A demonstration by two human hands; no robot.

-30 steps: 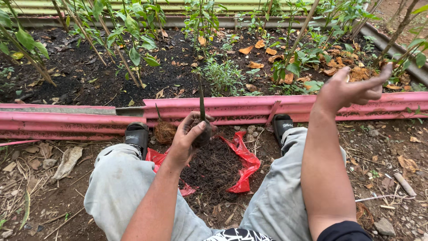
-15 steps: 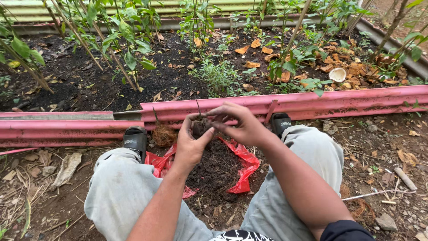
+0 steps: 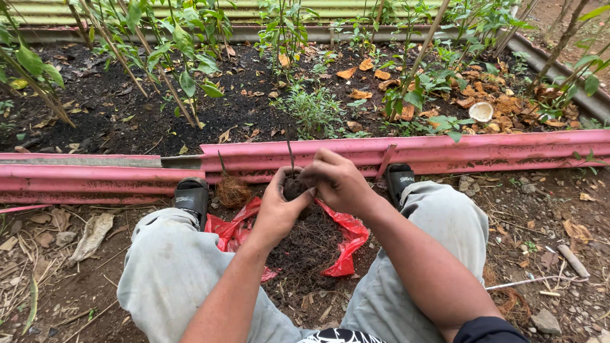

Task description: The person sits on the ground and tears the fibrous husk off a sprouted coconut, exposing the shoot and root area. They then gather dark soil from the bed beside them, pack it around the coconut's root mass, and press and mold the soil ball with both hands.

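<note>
Nearest the cam, person is sitting w/ knees spread in pale grey trousers (image 3: 159,267), forearms reaching fwd to centre frame. L hand (image 3: 277,209) is cupping a dark clump of soil and roots (image 3: 293,188), fingers curled round it, a thin bare stem (image 3: 290,149) sticking up at 12 o'clock from the clump. R hand (image 3: 337,181) is now lying over the clump from the 3 o'clock side, fingertips pinching at its top; can't tell if it's gripping the stem base or just pressing soil.

What's changed: a sec ago the R hand was stretched out over the bed at approx 1 o'clock, open; half a sec ago it had come back in, and now both hands are closing on the clump together. Reads as work shifting from reaching out to two-handed shaping of the root ball.

Just below the hands, a torn red plastic bag (image 3: 343,244) is lying open on the ground w/ loose dark soil (image 3: 305,248) heaped on it; no label visible. Brown fibre ball (image 3: 232,189) at 9 o'clock, black sandals (image 3: 192,198) either side. Beyond, a pink metal edging (image 3: 445,152) is running across, then the planted bed (image 3: 114,121), a pale round shell-like thing (image 3: 481,112) at 2 o'clock.
</note>
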